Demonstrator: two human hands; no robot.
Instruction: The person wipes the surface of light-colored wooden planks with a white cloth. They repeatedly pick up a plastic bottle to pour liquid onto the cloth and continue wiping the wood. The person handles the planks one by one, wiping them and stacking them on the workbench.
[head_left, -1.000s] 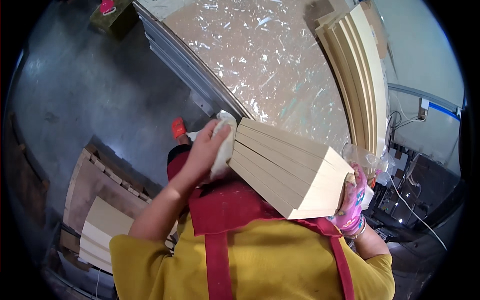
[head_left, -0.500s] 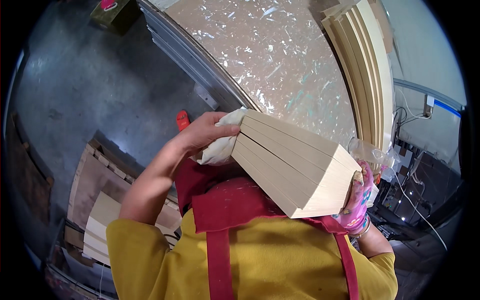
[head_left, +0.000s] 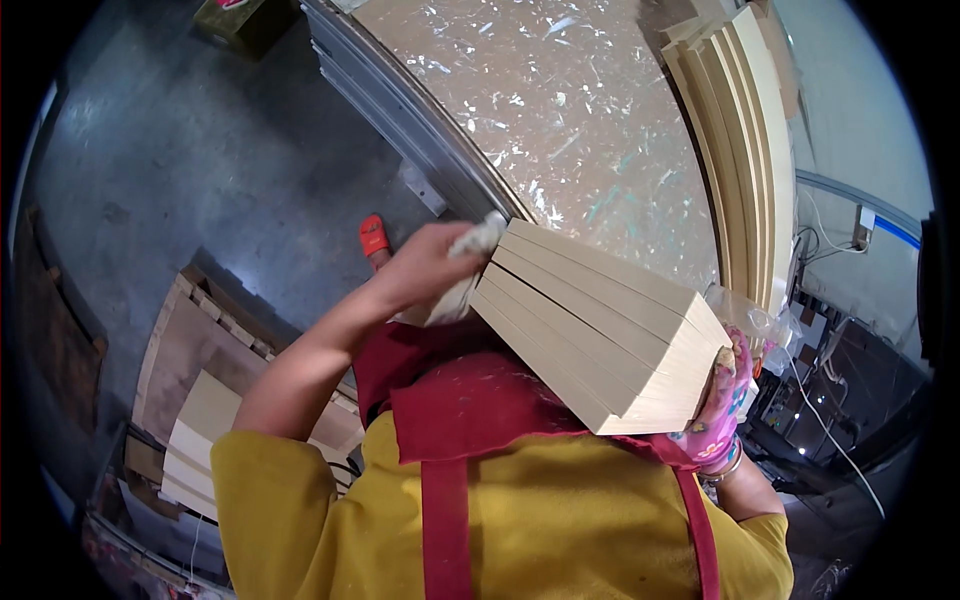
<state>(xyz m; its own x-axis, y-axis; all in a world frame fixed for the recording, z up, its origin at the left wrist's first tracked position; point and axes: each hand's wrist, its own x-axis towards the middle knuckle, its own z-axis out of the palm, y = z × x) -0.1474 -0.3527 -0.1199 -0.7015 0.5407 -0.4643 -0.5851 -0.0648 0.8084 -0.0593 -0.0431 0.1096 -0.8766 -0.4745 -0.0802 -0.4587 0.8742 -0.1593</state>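
A bundle of pale wooden boards (head_left: 590, 315), pressed together side by side, slants in front of my body over the worktable's near edge. My bare left hand (head_left: 428, 268), a little blurred, is closed on a crumpled white cloth (head_left: 462, 290) at the boards' left end. At their right end my right hand (head_left: 722, 400), in a pink flowered glove, grips the stack; its fingers are partly hidden by the wood.
The worktable (head_left: 560, 110) is spotted with paint flecks. Long boards (head_left: 740, 160) are stacked along its right side. On the left, more pale boards (head_left: 195, 440) lie by a wooden pallet (head_left: 175, 350). A white cable (head_left: 835, 440) hangs at the right.
My left hand and the cloth have shifted slightly at the boards' left end, and the cloth looks more bunched. The view has moved a little; my right hand keeps its hold.
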